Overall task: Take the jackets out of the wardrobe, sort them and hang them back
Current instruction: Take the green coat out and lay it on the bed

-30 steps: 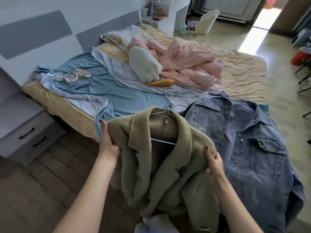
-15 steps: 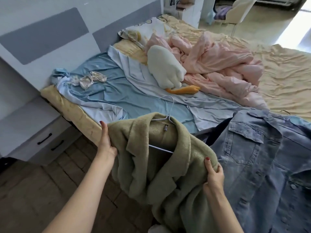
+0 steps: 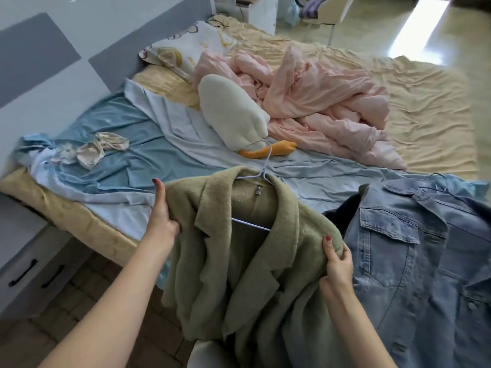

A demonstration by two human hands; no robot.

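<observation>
Hands (image 3: 162, 219) (image 3: 336, 264) on green jacket (image 3: 239, 261) shoulders

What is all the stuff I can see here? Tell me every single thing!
fleece jacket: 1, olive green, held up at the near bed edge
hanger: 1, white, inside the fleece jacket
denim jacket: 1, blue, on the bed, right
sheet: 1, blue, left half of bed
blanket: 1, pink, crumpled mid-bed
plush toy: 1, white with orange part, beside the blanket
pillow: 1, white patterned, bed head
drawers: 2, grey, left
left hand: grips jacket shoulder
right hand: grips other shoulder
</observation>
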